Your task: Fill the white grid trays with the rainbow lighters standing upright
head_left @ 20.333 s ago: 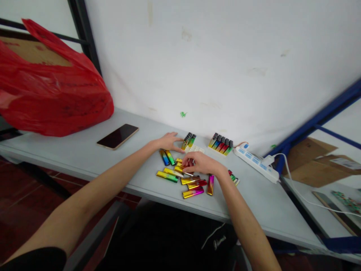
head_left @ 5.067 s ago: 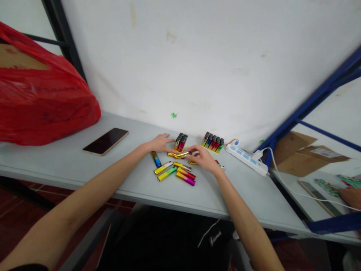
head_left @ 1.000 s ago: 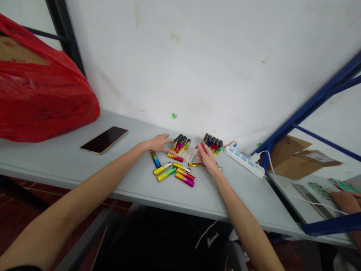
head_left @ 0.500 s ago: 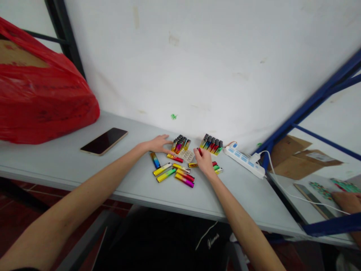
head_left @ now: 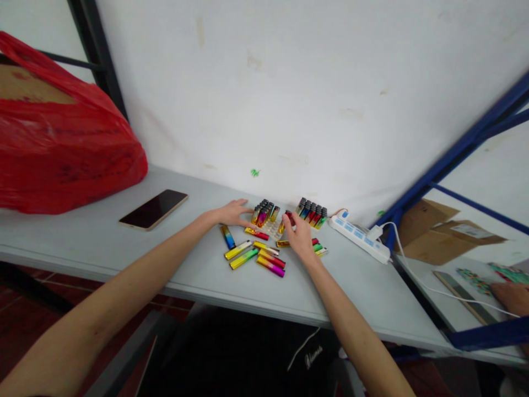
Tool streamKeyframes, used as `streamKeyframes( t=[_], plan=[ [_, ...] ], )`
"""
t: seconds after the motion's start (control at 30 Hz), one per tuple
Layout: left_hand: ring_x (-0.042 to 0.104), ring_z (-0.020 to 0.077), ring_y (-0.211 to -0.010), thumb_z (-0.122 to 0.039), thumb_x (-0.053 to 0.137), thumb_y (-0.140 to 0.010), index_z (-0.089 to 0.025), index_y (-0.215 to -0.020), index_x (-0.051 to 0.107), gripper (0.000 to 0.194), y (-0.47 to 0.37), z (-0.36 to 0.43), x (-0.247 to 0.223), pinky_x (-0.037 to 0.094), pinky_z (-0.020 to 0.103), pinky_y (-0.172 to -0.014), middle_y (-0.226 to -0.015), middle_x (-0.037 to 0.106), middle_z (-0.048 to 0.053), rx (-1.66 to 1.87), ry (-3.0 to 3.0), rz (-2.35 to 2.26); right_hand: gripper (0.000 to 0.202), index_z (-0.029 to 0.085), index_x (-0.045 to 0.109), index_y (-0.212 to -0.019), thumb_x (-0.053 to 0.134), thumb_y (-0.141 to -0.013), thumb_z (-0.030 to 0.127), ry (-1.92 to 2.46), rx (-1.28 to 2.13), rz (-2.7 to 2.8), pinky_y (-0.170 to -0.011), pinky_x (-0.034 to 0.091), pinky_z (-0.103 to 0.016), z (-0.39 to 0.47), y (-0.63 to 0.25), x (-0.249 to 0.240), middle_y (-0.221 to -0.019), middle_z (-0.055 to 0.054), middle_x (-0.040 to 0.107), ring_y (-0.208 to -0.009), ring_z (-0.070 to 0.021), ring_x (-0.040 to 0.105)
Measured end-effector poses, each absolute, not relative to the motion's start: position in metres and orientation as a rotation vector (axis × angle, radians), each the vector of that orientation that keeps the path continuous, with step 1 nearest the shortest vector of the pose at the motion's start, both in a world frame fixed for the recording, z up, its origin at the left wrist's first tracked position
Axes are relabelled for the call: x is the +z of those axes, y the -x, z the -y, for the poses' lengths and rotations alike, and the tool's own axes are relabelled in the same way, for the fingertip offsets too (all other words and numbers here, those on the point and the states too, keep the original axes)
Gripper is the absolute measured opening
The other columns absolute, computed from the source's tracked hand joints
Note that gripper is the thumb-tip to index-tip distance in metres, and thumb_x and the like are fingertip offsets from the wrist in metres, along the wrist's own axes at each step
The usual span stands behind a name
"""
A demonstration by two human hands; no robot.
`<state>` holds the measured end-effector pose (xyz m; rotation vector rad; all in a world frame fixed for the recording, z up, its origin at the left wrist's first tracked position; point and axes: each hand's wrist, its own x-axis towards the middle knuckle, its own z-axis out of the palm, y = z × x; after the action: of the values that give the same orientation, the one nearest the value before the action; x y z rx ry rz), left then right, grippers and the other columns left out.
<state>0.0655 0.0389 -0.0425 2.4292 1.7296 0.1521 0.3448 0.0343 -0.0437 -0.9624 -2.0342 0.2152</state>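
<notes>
My right hand (head_left: 300, 236) pinches a red and gold lighter (head_left: 282, 226), held upright at the right side of a pale holed tray (head_left: 273, 229). Several lighters with dark tops (head_left: 263, 212) stand in the tray's left and back part. Beside it, my left hand (head_left: 232, 213) has its fingers spread, the thumb close to a red and yellow lighter (head_left: 257, 234) lying at the tray's front. More lighters lie loose in front, among them a blue and yellow one (head_left: 227, 237), a green and yellow one (head_left: 243, 258) and a purple and yellow one (head_left: 271, 266).
A second block of upright lighters (head_left: 313, 213) stands by the wall. Right of it lies a white power strip (head_left: 359, 238) with a cable. A phone (head_left: 154, 209) and a red plastic bag (head_left: 70, 149) are on the left. Another person's hand (head_left: 510, 298) shows beyond the blue frame.
My right hand has turned the lighter upright and brought it over the tray's right side. My left hand stays nearly where it was.
</notes>
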Motion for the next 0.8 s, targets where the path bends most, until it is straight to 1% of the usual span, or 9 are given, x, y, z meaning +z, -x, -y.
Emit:
streamKeyframes(
  t=[0.13, 0.3, 0.4, 0.5, 0.6, 0.67, 0.73, 0.8],
  plan=[
    [0.024, 0.0370, -0.150, -0.086, 0.052, -0.079, -0.025, -0.145, 0.053, 0.090, -0.065, -0.039, -0.043, 0.021, 0.043, -0.120, -0.164, 0.028, 0.016, 0.157, -2.433, -1.725, 0.035, 0.020, 0.056, -0.086, 0.039, -0.104, 0.046, 0.956, 0.185, 2.047, -0.069, 0.043, -0.029, -0.039, -0.344, -0.048, -0.078, -0.005, 0.066, -0.071, -0.0193, 0.061],
    [0.023, 0.0370, -0.151, -0.085, 0.052, -0.080, -0.027, -0.146, 0.053, 0.088, -0.065, -0.040, -0.045, 0.020, 0.044, -0.120, -0.164, 0.028, 0.015, 0.173, -2.434, -1.721, 0.032, 0.019, 0.056, -0.093, 0.037, -0.106, 0.042, 1.014, 0.135, 2.182, -0.069, 0.044, -0.029, -0.050, -0.339, -0.056, -0.081, -0.007, 0.068, -0.075, -0.0212, 0.063],
    [0.022, 0.0373, -0.151, -0.084, 0.052, -0.080, -0.025, -0.146, 0.053, 0.088, -0.065, -0.040, -0.044, 0.019, 0.044, -0.120, -0.164, 0.028, 0.016, 0.173, -2.430, -1.720, 0.027, 0.018, 0.056, -0.095, 0.039, -0.106, 0.037, 1.060, 0.090, 2.247, -0.069, 0.043, -0.029, -0.054, -0.334, -0.058, -0.083, -0.008, 0.068, -0.075, -0.0214, 0.063],
    [0.023, 0.0364, -0.151, -0.085, 0.051, -0.080, -0.026, -0.147, 0.051, 0.089, -0.065, -0.039, -0.043, 0.019, 0.043, -0.121, -0.164, 0.029, 0.015, 0.151, -2.425, -1.733, 0.024, 0.018, 0.056, -0.098, 0.041, -0.106, 0.034, 1.069, 0.031, 2.323, -0.071, 0.043, -0.029, -0.054, -0.328, -0.056, -0.087, -0.009, 0.068, -0.078, -0.0217, 0.063],
    [0.024, 0.0353, -0.151, -0.085, 0.051, -0.080, -0.028, -0.147, 0.051, 0.088, -0.066, -0.038, -0.042, 0.020, 0.043, -0.120, -0.163, 0.031, 0.013, 0.146, -2.430, -1.744, 0.025, 0.018, 0.059, -0.096, 0.044, -0.105, 0.036, 1.133, -0.076, 2.351, -0.074, 0.043, -0.031, -0.053, -0.325, -0.054, -0.092, -0.011, 0.068, -0.081, -0.0224, 0.063],
    [0.025, 0.0355, -0.150, -0.085, 0.051, -0.080, -0.027, -0.146, 0.052, 0.088, -0.066, -0.038, -0.042, 0.021, 0.044, -0.120, -0.163, 0.031, 0.014, 0.149, -2.433, -1.745, 0.024, 0.019, 0.062, -0.093, 0.049, -0.103, 0.036, 1.150, -0.146, 2.370, -0.075, 0.043, -0.032, -0.053, -0.325, -0.053, -0.094, -0.011, 0.067, -0.082, -0.0220, 0.063],
    [0.025, 0.0359, -0.150, -0.085, 0.051, -0.080, -0.026, -0.145, 0.053, 0.088, -0.066, -0.039, -0.043, 0.022, 0.044, -0.120, -0.163, 0.030, 0.015, 0.152, -2.436, -1.743, 0.022, 0.019, 0.064, -0.089, 0.053, -0.101, 0.035, 1.127, -0.160, 2.389, -0.076, 0.043, -0.031, -0.053, -0.328, -0.052, -0.091, -0.010, 0.065, -0.081, -0.0208, 0.061],
    [0.024, 0.0355, -0.150, -0.086, 0.051, -0.079, -0.027, -0.144, 0.054, 0.088, -0.066, -0.039, -0.043, 0.022, 0.043, -0.120, -0.163, 0.031, 0.014, 0.155, -2.441, -1.738, 0.024, 0.019, 0.065, -0.089, 0.051, -0.102, 0.033, 1.083, -0.109, 2.368, -0.075, 0.042, -0.031, -0.053, -0.333, -0.050, -0.088, -0.008, 0.064, -0.080, -0.0200, 0.060]
  ],
)
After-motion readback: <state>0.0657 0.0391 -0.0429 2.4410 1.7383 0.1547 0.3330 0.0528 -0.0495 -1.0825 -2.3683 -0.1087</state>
